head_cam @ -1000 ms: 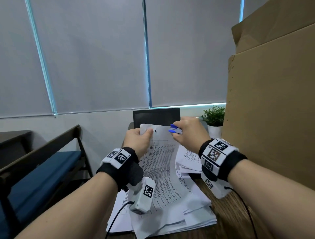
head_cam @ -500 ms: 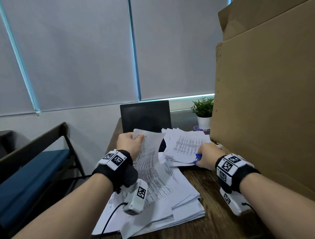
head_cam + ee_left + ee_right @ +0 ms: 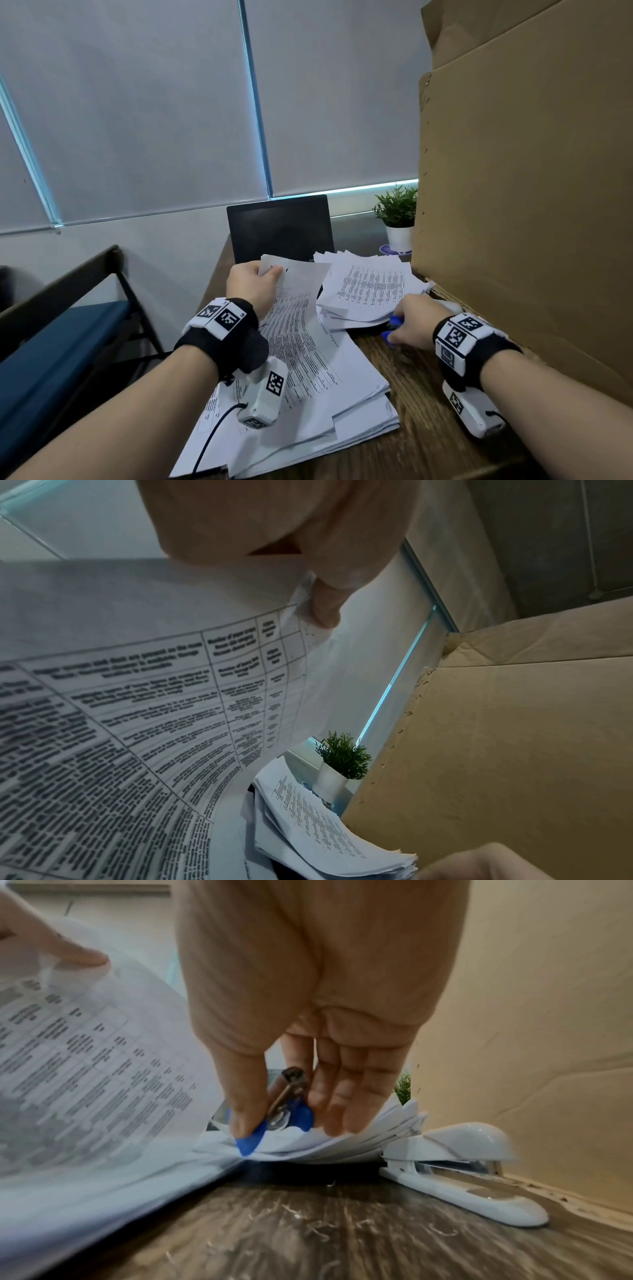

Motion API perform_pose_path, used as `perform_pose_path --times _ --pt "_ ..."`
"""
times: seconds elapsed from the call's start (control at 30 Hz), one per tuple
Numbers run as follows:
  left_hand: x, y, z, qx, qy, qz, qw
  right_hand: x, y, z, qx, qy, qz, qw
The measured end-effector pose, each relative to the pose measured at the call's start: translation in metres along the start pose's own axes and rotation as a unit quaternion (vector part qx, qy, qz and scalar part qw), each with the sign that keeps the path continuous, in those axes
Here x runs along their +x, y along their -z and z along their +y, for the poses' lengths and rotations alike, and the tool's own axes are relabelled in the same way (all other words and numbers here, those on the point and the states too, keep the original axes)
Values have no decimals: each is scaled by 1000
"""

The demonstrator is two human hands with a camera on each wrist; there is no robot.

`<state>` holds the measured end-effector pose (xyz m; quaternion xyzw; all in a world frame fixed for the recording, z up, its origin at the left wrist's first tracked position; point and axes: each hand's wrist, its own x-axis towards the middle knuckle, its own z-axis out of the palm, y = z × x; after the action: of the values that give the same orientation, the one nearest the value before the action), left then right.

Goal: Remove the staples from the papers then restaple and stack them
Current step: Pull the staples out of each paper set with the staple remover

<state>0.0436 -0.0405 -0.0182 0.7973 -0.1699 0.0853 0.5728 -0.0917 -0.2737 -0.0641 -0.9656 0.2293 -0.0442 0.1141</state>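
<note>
My left hand (image 3: 251, 284) is pinching the far corner of a printed sheet (image 3: 298, 329); my right hand (image 3: 416, 320) is gripping the blue staple remover (image 3: 274, 1121) near the white stapler (image 3: 459, 1172).

Black wristbands (image 3: 236, 339), white tagged cameras (image 3: 265, 394), apparently cabled.

This is an office workspace: a wooden desk (image 3: 421, 404) carries loose piles of printed paperwork (image 3: 342, 383), a white stapler (image 3: 455, 1172) and a dark laptop screen (image 3: 281, 228). Grey roller blinds (image 3: 137, 113) cover the windows behind it, with a small potted plant (image 3: 397, 214) by the sill. A large cardboard panel (image 3: 527, 205) stands at the desk's right side, and a blue-cushioned bench (image 3: 54, 346) sits to the left.
</note>
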Motion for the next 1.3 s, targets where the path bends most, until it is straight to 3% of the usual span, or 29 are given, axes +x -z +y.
perform_pose_path --times 0.2,0.47,0.6,0.7,0.83,1.0,1.07,1.3 --pt "-4 18 15 -58 -26 -38 997 -3 12 -12 268 54 -40 961" --pt "1 47 35 -227 2 -25 973 0 6 -31 416 129 -81 897" --pt "11 48 33 -217 0 24 976 0 4 -36 446 145 -79 879" --pt "22 41 24 -173 39 42 983 5 6 -34 514 121 -44 848" --pt "22 23 1 -94 147 -80 981 20 15 -24 570 80 36 817" --pt "19 -22 -33 66 210 -246 944 43 23 -5 594 21 97 798" --pt "19 -42 -41 72 228 -252 938 55 21 1 588 1 116 800" --pt "45 -115 -65 -9 236 -186 954 91 1 29 395 -45 140 907"
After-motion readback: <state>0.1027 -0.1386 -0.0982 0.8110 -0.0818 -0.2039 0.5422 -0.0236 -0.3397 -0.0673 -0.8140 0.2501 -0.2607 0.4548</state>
